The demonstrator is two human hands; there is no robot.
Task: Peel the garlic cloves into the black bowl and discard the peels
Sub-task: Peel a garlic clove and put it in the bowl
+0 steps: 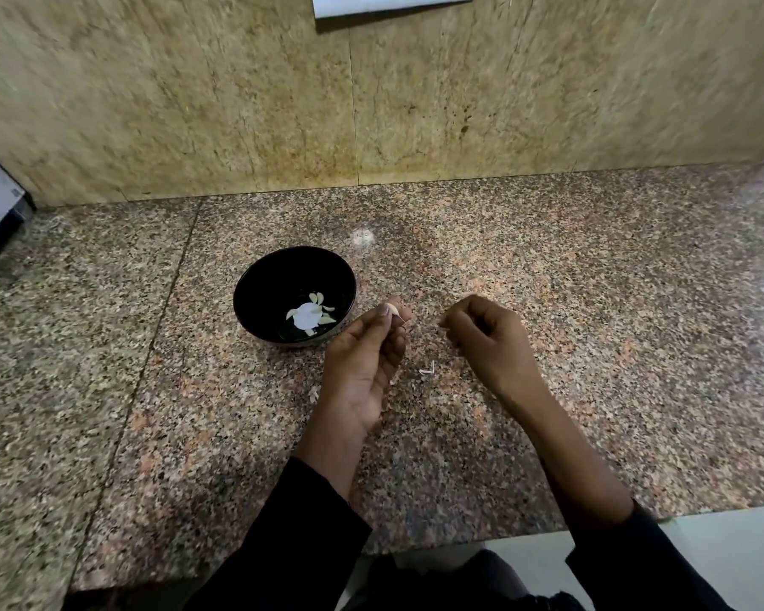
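**Open desk all round, one bowl to mind**

Your hands have bare desk (592,302) to the right and near. The black bowl (256,293) stands just left of your left hand (362,363), blocking a low sweep there. Peel scraps (427,371) lie between both hands. The far wall (371,103) closes the back.

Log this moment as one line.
left hand: holds garlic clove | right hand: pinched, contents unclear | black bowl: peeled cloves | counter: peels

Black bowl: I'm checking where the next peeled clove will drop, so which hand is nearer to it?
Left. The left hand holds a garlic clove just beside the black bowl rim, on its right; the right hand is farther right, over the counter.
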